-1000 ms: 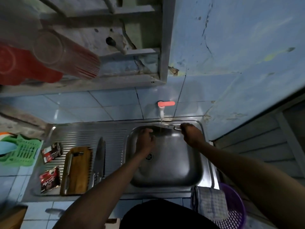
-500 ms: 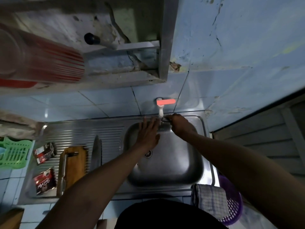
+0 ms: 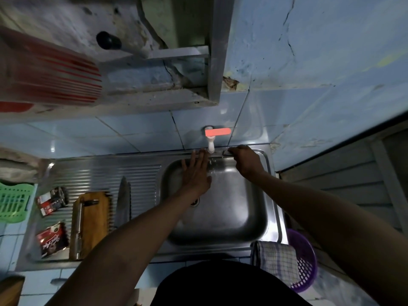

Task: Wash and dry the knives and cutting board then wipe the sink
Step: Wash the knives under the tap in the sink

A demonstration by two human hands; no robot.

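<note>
My right hand [image 3: 246,162] grips a knife [image 3: 217,159] by its handle at the back of the steel sink [image 3: 254,217], under the white tap [image 3: 210,145] with the red lever. My left hand [image 3: 196,173] lies flat with straight fingers against the blade just left of the tap. On the ribbed drainboard [image 3: 99,173] to the left lie a wooden cutting board [image 3: 95,219] with a knife [image 3: 78,226] on it, and two more knives [image 3: 123,202] side by side between board and sink.
A checked cloth [image 3: 276,259] hangs over the sink's front right corner above a purple basket [image 3: 306,261]. Two red sachets [image 3: 51,238] lie at the drainboard's left end. A green rack [image 3: 13,202] sits far left. A shelf with a red-striped glass [image 3: 55,74] overhangs above.
My left hand has opened from curled to flat and slid up toward the tap. The right hand moved back with the knife. The camera has tilted upward.
</note>
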